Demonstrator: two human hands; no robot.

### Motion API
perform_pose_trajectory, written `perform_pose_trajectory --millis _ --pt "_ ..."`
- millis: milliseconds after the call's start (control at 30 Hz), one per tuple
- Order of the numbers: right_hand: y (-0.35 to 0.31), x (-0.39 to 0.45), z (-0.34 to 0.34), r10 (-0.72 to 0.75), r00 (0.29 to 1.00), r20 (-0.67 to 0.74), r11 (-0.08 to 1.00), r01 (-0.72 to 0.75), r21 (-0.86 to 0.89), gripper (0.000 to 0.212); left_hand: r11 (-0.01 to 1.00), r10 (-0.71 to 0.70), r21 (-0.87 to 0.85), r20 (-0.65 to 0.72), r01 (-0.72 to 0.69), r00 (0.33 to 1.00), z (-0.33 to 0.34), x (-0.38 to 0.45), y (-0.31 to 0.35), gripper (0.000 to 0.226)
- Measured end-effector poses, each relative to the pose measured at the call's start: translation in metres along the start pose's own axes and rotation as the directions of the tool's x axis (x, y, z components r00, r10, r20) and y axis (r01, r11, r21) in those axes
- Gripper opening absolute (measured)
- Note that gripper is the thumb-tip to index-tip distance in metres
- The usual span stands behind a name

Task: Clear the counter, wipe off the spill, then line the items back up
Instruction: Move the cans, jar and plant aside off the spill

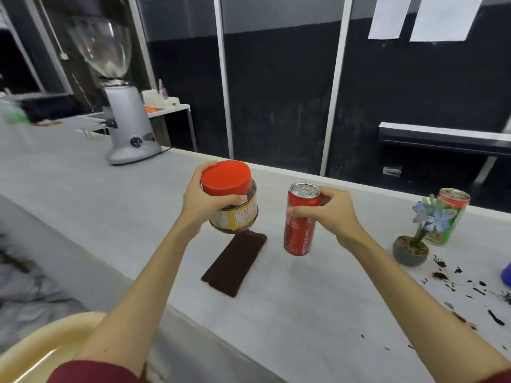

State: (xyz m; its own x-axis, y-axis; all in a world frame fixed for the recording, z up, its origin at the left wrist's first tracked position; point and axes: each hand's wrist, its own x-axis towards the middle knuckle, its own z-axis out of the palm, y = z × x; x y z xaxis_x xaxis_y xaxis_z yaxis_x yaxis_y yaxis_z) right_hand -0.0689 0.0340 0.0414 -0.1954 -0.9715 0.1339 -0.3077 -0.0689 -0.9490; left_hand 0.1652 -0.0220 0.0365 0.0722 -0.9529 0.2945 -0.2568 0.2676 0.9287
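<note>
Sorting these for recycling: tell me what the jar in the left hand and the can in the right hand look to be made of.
Jar: clear, glossy wall showing dark contents, plastic or glass, hard to tell; its red lid looks like matte plastic. Red can: most likely aluminium, given the bare silvery top with a pull tab and the printed glossy side.

Dark wall panels [279, 87] (white-framed) behind a grey counter [83, 194]
</note>
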Motion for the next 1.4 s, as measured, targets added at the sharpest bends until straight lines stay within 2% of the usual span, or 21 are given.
perform_pose_trajectory --millis 300,567,1000,1200,1300,1400 --pt "-0.023 0.093 0.164 0.01 0.999 0.042 0.995 -0.014 0.099 0.055 0.993 -0.106 0.05 -0.104 0.111 0.989 -0.135 0.057 -0.078 0.089" --pt "-0.015 0.143 0.246 0.052 0.996 0.075 0.998 -0.055 0.033 0.06 0.987 -0.151 0.035 -0.116 0.156 0.982 -0.173 0.07 -0.13 0.092" --pt "-0.002 0.16 0.268 0.039 0.994 0.103 0.999 -0.036 -0.027 0.064 0.987 -0.159 0.027 -0.04 0.16 0.987 -0.163 0.075 -0.156 0.093" --pt "-0.001 0.157 0.264 0.04 0.99 0.132 0.998 -0.033 -0.056 0.077 0.983 -0.166 0.088 0.04 0.162 0.985 -0.169 0.073 -0.144 0.11" --pt "-0.005 0.151 0.25 0.024 0.994 0.109 0.998 -0.018 -0.057 0.08 0.963 -0.042 0.266 0.027 0.033 0.999 -0.162 0.074 -0.118 0.103" --pt "-0.012 0.139 0.22 -0.011 1.0 0.022 0.999 0.012 -0.048 0.076 0.924 0.128 0.34 0.158 -0.175 0.979 -0.135 0.079 -0.082 0.091"
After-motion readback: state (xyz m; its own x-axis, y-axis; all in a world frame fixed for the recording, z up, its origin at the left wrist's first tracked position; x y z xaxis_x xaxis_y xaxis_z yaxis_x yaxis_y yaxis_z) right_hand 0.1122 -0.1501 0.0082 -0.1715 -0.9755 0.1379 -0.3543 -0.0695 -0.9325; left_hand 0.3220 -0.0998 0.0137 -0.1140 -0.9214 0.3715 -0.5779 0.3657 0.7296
